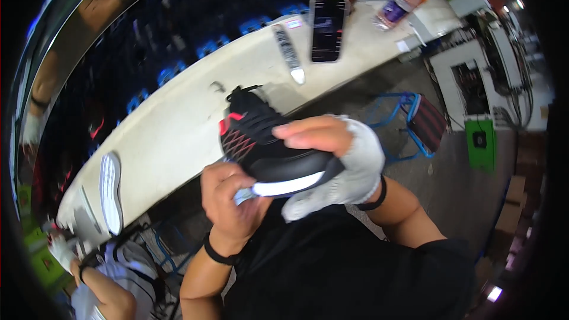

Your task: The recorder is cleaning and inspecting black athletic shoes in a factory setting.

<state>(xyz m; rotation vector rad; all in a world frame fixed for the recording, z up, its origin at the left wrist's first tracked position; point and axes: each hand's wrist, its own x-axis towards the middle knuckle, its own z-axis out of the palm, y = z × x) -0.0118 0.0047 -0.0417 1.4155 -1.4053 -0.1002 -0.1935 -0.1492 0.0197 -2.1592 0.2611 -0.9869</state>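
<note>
My right hand (332, 142), with a white cloth glove over its palm, grips a black sneaker (261, 142) with red mesh and a white sole edge. The shoe is held in the air over the edge of a long white table (178, 124), toe pointing away from me. My left hand (231, 195) is closed around a small pale blue-white wad, perhaps a wipe or cloth, pressed against the white sole edge near the heel. Both wrists wear black bands.
On the table lie a dark phone (328, 28), a long grey strip (289, 53), a bottle with an orange cap (403, 3) and a white shoe sole (111, 192). Another person's gloved hand (62, 249) works at lower left. A blue-framed stool (415, 121) stands to the right.
</note>
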